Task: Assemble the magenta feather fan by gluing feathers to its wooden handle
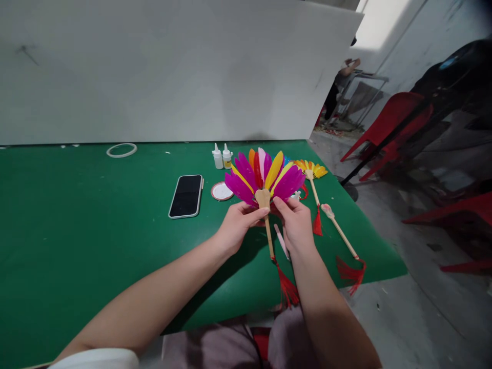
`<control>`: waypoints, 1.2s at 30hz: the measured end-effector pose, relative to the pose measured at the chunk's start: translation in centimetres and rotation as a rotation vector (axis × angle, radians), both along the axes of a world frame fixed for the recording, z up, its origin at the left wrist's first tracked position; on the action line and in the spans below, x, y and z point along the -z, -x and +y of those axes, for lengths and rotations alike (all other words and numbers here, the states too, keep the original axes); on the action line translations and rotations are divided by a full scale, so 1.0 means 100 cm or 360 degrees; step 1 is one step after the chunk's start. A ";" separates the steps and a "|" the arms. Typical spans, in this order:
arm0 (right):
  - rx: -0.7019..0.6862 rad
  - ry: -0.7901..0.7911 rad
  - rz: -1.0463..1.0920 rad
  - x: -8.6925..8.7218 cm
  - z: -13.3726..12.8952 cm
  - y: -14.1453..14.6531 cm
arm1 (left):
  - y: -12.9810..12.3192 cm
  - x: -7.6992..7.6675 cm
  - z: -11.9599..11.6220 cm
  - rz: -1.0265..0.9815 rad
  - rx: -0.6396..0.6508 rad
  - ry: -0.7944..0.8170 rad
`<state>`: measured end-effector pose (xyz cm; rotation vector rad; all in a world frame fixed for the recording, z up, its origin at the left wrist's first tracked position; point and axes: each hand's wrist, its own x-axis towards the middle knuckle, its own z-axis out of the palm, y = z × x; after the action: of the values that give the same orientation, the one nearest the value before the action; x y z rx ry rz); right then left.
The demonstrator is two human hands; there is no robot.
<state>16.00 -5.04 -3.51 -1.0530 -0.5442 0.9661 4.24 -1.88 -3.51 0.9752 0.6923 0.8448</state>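
Holding the feather fan (275, 171) between them, the two hands keep it spread above the right part of the table (96, 220), its feathers pointing to the far side. The left hand (238, 225) is closed on the fan's base, thumb across the front of the pale heart-shaped plate (263, 197), most of the other fingers hidden behind. The right hand (298, 223) is narrowed to a pinch at the right foot of the purple feathers; its exact contact is partly covered. Below the plate, the thin handle (269, 238) slopes to the near side, ending in a red tassel (287, 286).

The whole piece should be very light. The plate and handle look like wood and should be stiff, so they make the safest hold; the feathers look soft and easily bent or pulled loose, best touched only at their roots. If any glue there is wet, it could be slippery.

Left of the fan lie a phone (186, 197) and a round white dish (222, 191), with two small bottles (218, 158) farther off. To the right are a yellow fan (317, 169) and a featherless stick (342, 232).
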 end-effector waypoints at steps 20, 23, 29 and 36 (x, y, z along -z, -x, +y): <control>0.0003 0.0052 0.0047 0.004 -0.002 0.007 | -0.001 -0.002 -0.001 0.0027 -0.0074 -0.0036; -0.0109 0.0035 0.0047 0.003 -0.002 0.009 | 0.000 -0.007 -0.001 0.0088 -0.0089 -0.0102; -0.0018 0.0039 0.0173 -0.001 -0.001 0.009 | 0.008 -0.019 0.009 0.0423 0.0108 -0.0208; -0.0143 0.0136 0.0208 -0.007 -0.005 0.013 | 0.016 -0.026 0.020 0.0167 -0.0343 -0.0307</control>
<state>14.73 -5.58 -2.78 -1.0400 -0.4487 1.1376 2.64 0.13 -0.88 1.1379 0.8276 1.0702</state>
